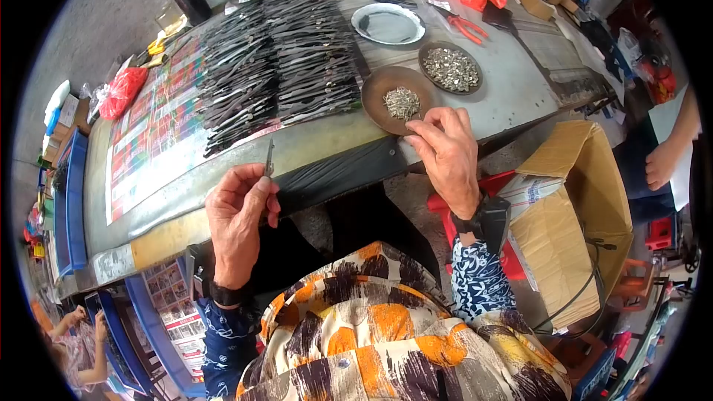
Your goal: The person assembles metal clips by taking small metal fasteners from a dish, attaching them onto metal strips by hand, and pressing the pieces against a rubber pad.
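Count: your left hand [241,212] is grasping one thin dark strip [269,157], pinching its lower end between thumb and fingers. Your right hand [449,150] is holding thumb and fingertips close together at the near rim of the brown bowl [374,100]; whether they are gripping a small piece, I cannot tell. Two bowls are holding small metal pieces: a modest heap [402,104] is lying in the brown one, a fuller load [451,69] in the smaller bowl [423,62]. One pale-rimmed dish [388,24] and one pair of red-handled pliers [469,28] are lying beyond. Two rows of dark strips, left [236,67] and right [312,52], are lying side by side; overlap is preventing a count of single pieces.

Orientation: the held strip is pointing away from you, its long axis running nearly straight up the view, free tip outermost.

Edges and room: in this view the strip is showing against the table's [516,85] bare front band, just short of the rows. The front edge is running between you and the bowls, rising rightward. Bare surface is extending right of the smaller bowl. One open cardboard box [549,245] is standing below that edge, near your right wrist.
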{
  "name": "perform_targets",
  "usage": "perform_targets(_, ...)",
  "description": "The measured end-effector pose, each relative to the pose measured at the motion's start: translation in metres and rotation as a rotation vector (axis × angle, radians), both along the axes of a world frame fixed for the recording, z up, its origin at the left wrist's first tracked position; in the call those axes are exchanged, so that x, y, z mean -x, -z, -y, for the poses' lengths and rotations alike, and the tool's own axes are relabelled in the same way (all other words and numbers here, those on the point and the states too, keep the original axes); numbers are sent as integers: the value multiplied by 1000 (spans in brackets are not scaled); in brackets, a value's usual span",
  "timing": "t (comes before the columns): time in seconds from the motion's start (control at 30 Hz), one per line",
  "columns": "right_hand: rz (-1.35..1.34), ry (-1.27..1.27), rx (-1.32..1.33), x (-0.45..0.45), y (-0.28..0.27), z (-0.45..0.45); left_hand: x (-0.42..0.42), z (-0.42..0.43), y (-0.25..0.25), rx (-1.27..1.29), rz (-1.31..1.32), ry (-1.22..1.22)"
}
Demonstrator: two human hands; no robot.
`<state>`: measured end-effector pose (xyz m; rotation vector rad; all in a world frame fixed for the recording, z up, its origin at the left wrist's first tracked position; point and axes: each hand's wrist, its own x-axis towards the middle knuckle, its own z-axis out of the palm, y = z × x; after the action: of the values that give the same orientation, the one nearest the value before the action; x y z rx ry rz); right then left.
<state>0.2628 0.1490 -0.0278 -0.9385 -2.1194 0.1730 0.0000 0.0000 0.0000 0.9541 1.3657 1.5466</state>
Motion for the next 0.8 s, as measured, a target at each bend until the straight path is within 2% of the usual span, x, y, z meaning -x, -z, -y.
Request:
perform_targets(0.17,-45,-56,5,2,-1,-4,-10,4,4,2,151,39)
perform_targets(0.33,-176,-127,145,5,0,-6,-21,12,0,95,277,36)
perform_targets(0.53,-226,-124,88,10,-2,1,-22,17,4,73,395,89)
perform_targets(0.8,-248,-319,102,45,-16,43,-30,22,9,54,423,76)
